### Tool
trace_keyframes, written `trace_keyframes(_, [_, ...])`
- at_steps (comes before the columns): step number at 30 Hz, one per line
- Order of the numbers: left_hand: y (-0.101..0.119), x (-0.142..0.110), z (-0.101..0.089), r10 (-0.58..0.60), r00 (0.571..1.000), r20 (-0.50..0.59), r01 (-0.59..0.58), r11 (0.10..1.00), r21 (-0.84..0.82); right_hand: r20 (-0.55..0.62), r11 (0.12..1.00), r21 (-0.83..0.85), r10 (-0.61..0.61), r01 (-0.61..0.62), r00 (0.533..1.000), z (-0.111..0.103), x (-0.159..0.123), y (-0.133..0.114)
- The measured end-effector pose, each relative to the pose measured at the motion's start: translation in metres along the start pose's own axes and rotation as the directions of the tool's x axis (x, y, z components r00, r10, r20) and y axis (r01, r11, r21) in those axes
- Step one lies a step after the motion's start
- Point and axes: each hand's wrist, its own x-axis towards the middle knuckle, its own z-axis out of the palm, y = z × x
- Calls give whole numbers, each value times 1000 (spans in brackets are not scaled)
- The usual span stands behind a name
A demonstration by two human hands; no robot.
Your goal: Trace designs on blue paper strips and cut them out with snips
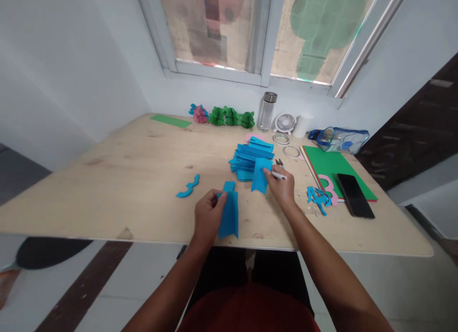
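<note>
Left hand [209, 212] bent inward at lower centre, thumb pinching blue folded paper [229, 220] above worktop [125, 189] | right hand [282, 185], right of centre, reached up-left, gripped white pen [279, 176], fingertips over notched blue piece [259, 179] before blue pile [250, 153] | clear pouch [338, 140], upper right, carried round mark [347, 145], too small for reading

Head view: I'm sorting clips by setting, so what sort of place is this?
Probably an indoor craft workspace, though home or classroom is unclear. A pale wooden table beside a pale-framed glass window holds a pile of cut blue paper pieces and ruffled green paper decorations.
</note>
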Motion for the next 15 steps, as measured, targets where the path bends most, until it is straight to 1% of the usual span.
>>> trace_keyframes(2, [-4, -11, 1, -29, 999, 34, 30, 999, -27, -21, 999, -42, 21, -22, 1000, 8, 30, -4])
trace_keyframes(4, [-6, -17, 1, -49, 997, 56, 52, 998, -47, -36, 997, -66, 40, -43, 999, 14, 49, -6])
trace_keyframes(5, [-6, -19, 0, -57, 997, 61, 61, 997, -55, -48, 996, -70, 47, -50, 998, 15, 54, -7])
trace_keyframes(7, [-6, -18, -3, -72, 996, 58, 77, 994, -75, -62, 998, -57, 37, -41, 997, 14, 51, -7])
trace_keyframes(9, [-7, -15, -6, -89, 995, 46, 93, 991, -101, -53, 1000, -24, 9, -11, 999, 9, 33, -6])
trace_keyframes(11, [-7, -10, -7, -106, 994, 34, 110, 986, -128, -22, 999, 24, -26, 27, 999, 5, 6, -6])
trace_keyframes(13, [-8, -7, -5, -119, 993, 24, 121, 982, -148, 41, 983, 166, -88, 80, 995, 2, -27, -7])
trace_keyframes(15, [-9, -4, 1, -125, 992, 14, 125, 980, -155, 94, 965, 244, -119, 92, 988, 2, -59, -10])
